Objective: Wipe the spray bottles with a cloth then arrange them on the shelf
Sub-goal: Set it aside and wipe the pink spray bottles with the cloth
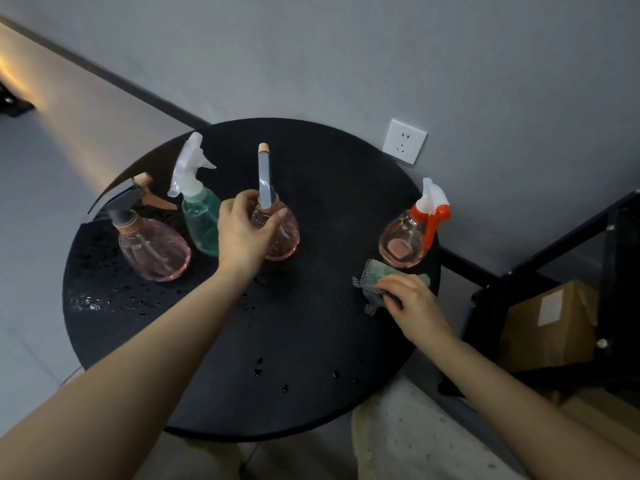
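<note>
Several spray bottles stand on a round black table (304,393). At the left is a pink bottle with a grey and wood-coloured trigger (152,244). Beside it stands a green bottle with a white trigger (201,220). My left hand (242,233) curls around the middle pink bottle with the tall grey nozzle (282,233), fingers at its neck. At the right stands a pink bottle with an orange and white trigger (403,244). Just in front of it lies a green-grey cloth (372,277), and my right hand (410,299) grips it on the tabletop.
Water drops dot the table's left and front. A grey wall with a white socket (404,141) is close behind. A black metal shelf frame (561,251) stands at the right, with a cardboard box (550,323) low inside it.
</note>
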Action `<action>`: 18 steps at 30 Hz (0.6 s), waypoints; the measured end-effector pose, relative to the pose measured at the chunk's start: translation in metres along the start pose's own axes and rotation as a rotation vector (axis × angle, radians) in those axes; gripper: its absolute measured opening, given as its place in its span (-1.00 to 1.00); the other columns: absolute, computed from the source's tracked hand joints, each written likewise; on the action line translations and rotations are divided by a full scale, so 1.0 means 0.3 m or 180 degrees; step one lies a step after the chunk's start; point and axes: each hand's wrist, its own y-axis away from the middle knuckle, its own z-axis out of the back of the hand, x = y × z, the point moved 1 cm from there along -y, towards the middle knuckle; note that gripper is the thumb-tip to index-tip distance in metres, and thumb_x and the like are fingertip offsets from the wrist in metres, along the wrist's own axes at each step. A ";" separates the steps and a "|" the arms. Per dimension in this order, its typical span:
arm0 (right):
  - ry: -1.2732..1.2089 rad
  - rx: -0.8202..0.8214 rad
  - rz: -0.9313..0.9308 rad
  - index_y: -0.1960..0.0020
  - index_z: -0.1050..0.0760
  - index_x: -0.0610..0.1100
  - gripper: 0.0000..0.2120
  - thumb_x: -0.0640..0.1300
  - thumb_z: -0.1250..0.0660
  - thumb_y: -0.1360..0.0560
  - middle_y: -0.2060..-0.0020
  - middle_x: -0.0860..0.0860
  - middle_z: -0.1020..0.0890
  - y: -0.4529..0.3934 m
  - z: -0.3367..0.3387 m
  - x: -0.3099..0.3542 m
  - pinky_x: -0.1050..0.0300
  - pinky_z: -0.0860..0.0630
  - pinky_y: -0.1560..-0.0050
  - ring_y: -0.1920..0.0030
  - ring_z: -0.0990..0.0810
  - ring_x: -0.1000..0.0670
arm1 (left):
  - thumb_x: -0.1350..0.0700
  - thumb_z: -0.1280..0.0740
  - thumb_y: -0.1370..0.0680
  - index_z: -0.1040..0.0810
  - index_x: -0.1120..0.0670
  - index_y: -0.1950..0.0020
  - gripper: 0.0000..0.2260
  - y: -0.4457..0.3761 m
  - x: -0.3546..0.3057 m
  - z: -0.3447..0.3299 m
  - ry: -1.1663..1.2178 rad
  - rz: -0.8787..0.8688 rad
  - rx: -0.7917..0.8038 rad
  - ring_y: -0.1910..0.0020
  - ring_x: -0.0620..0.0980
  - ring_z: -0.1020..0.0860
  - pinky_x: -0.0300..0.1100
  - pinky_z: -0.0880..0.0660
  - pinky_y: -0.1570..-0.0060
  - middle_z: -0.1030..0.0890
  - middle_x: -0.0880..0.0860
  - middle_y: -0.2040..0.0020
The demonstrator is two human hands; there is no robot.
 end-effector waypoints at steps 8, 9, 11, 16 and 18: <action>0.0339 0.0252 -0.0047 -0.10 -0.61 -0.21 -0.64 -0.33 -0.52 -0.31 -0.03 -0.07 -0.61 -0.024 -0.054 0.007 0.00 -0.52 -0.04 -0.06 -0.56 -0.17 | -0.01 -0.43 -0.45 -0.58 0.02 -0.14 -0.71 -0.040 0.041 -0.026 0.0556 0.0115 0.0046 -0.09 -0.07 -0.56 -0.09 -0.47 -0.16 -0.63 -0.01 -0.07; 0.0491 0.0237 -0.0043 -0.10 -0.60 -0.19 -0.61 -0.31 -0.53 -0.29 -0.05 -0.07 -0.60 -0.025 -0.053 0.010 -0.05 -0.54 0.00 -0.07 -0.54 -0.17 | -0.01 -0.44 -0.45 -0.59 0.02 -0.13 -0.72 -0.041 0.042 -0.027 0.0596 0.0105 0.0045 -0.08 -0.07 -0.57 -0.09 -0.48 -0.16 -0.64 -0.01 -0.06; 0.0733 0.0205 -0.0143 -0.12 -0.60 -0.15 -0.57 -0.26 -0.56 -0.27 -0.10 -0.09 -0.58 -0.026 -0.049 0.013 -0.12 -0.51 -0.02 -0.12 -0.53 -0.19 | -0.02 -0.44 -0.44 -0.59 0.00 -0.09 -0.74 -0.047 0.046 -0.028 0.0626 0.0070 0.0039 -0.07 -0.07 -0.57 -0.08 -0.49 -0.15 -0.64 -0.02 -0.04; 0.0896 0.0280 -0.0365 -0.18 -0.59 -0.13 -0.61 -0.20 -0.51 -0.36 -0.13 -0.15 -0.60 -0.034 -0.052 0.016 -0.15 -0.50 -0.08 -0.15 -0.54 -0.23 | 0.01 -0.44 -0.45 -0.58 -0.01 -0.04 -0.81 -0.046 0.032 -0.038 0.0705 0.0029 0.0045 -0.02 -0.12 -0.57 -0.12 -0.49 -0.11 -0.63 -0.10 0.03; 0.0820 0.0265 -0.0321 -0.12 -0.63 -0.15 -0.64 -0.28 -0.53 -0.33 -0.06 -0.13 -0.65 -0.042 -0.048 0.013 -0.11 -0.58 0.06 -0.06 -0.59 -0.22 | 0.01 -0.43 -0.46 -0.57 0.00 -0.04 -0.81 -0.040 0.028 -0.038 0.0747 0.0018 0.0018 0.00 -0.10 -0.57 -0.13 -0.50 -0.08 -0.62 -0.11 0.06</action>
